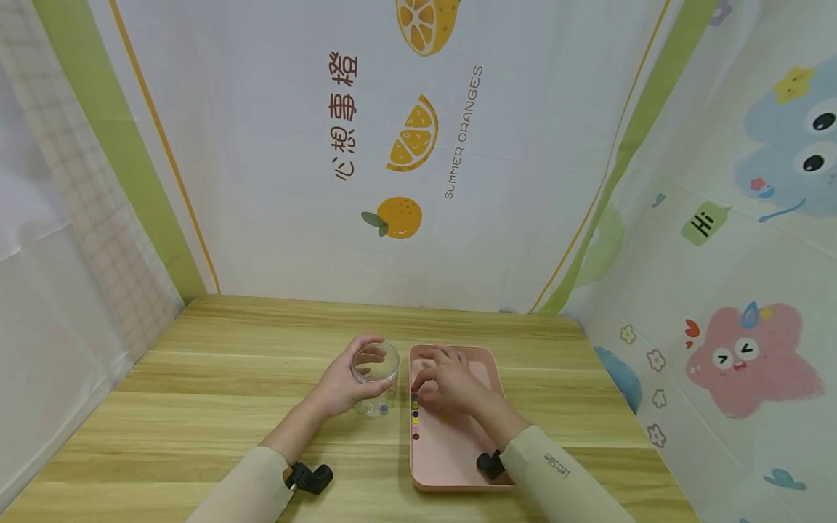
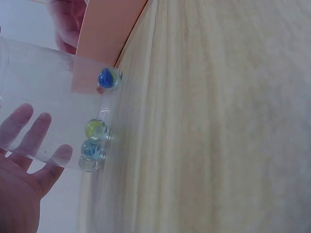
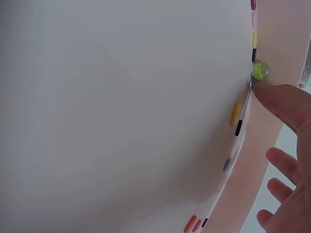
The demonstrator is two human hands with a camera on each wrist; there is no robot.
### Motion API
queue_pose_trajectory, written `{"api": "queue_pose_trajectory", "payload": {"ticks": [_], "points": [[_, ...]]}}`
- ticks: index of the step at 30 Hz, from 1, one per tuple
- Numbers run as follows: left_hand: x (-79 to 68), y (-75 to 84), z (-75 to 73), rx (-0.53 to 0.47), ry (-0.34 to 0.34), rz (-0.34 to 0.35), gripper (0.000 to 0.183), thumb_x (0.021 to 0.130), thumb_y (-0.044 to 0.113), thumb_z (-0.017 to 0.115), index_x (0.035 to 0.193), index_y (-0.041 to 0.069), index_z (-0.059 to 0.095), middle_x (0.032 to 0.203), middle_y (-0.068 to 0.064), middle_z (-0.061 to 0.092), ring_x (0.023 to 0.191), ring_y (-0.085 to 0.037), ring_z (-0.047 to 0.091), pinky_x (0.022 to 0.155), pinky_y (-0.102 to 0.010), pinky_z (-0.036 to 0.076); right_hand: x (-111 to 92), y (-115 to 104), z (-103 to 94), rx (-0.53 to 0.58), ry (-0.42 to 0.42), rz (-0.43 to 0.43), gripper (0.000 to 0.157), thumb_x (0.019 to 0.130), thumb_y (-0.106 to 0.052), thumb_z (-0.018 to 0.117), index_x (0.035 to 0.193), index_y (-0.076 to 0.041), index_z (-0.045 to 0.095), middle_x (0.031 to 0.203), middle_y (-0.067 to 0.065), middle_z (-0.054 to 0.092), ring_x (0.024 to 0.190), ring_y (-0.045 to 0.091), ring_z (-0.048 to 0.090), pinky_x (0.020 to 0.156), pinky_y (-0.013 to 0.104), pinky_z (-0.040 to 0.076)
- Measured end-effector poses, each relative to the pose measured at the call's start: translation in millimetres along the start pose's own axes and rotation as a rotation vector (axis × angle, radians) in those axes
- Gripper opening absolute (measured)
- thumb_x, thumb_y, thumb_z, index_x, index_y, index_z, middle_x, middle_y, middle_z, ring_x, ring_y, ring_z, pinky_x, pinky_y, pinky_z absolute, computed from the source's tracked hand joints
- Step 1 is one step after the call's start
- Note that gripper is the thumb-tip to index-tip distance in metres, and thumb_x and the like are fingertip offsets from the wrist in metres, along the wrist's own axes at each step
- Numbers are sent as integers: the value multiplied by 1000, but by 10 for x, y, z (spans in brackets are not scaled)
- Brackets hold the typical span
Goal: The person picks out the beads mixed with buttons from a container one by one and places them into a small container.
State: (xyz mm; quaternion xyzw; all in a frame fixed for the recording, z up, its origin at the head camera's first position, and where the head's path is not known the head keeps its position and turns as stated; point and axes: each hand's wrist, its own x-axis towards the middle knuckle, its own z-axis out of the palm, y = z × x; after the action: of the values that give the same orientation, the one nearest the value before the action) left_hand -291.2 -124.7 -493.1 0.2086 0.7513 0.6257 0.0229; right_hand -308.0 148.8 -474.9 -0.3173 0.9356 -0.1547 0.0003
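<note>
My left hand [image 1: 349, 378] holds a clear jar [image 1: 375, 363], thumb on one side and fingers spread round the other. Inside, several glass marbles lie at its bottom, among them a blue one [image 2: 108, 77] and a yellow-green one [image 2: 96, 129]. My right hand [image 1: 454, 381] reaches into a pink tray [image 1: 458, 465] at its left wall. There the thumb tip [image 3: 272, 94] touches or nearly touches a yellow-green marble [image 3: 260, 71]; something bluish beside it is partly hidden. The other fingers stand apart from the thumb, with nothing visible between them.
Small coloured flat discs line the tray's left side, such as a yellow one [image 1: 415, 420] and a dark red one [image 1: 415, 436]. An orange piece [image 3: 190, 224] lies farther along. The tray stands on a wooden table [image 1: 196, 407], with a printed curtain [image 1: 275, 240] behind.
</note>
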Motion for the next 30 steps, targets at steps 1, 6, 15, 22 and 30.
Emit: {"api": "queue_pose_trajectory", "payload": {"ticks": [1, 6, 15, 22, 30], "points": [[-1, 0, -1, 1, 0, 2, 78, 93, 12, 88, 159, 13, 45, 151, -32, 54, 144, -51, 56, 98, -37, 64, 2, -1, 1, -1, -3, 3, 10, 98, -20, 83, 101, -29, 86, 163, 14, 55, 157, 45, 37, 127, 72, 25], [-6, 4, -5, -2, -4, 8, 75, 94, 13, 87, 157, 17, 47, 151, -33, 53, 144, -51, 55, 98, -36, 64, 20, -2, 12, -11, -19, 16, 9, 97, -22, 84, 99, -30, 86, 162, 14, 56, 158, 44, 36, 127, 71, 25], [-10, 7, -4, -18, -10, 4, 74, 94, 11, 87, 156, 17, 47, 150, -33, 53, 144, -55, 53, 96, -34, 64, 8, -3, 4, -8, -16, 25, 7, 97, -25, 85, 96, -31, 84, 162, 14, 55, 157, 45, 37, 127, 72, 25], [-17, 12, -4, -3, -7, 4, 76, 94, 11, 87, 158, 14, 46, 149, -30, 55, 143, -54, 55, 94, -34, 64, -18, 41, 2, -2, -5, 35, 7, 97, -27, 85, 95, -33, 82, 163, 12, 56, 157, 44, 38, 127, 72, 26], [-12, 6, -3, -6, -7, -1, 76, 94, 11, 87, 158, 14, 46, 150, -31, 54, 144, -54, 54, 94, -33, 64, -49, 100, -35, 25, 4, 49, 7, 97, -24, 84, 100, -30, 83, 164, 10, 55, 158, 43, 36, 128, 72, 24]]}}
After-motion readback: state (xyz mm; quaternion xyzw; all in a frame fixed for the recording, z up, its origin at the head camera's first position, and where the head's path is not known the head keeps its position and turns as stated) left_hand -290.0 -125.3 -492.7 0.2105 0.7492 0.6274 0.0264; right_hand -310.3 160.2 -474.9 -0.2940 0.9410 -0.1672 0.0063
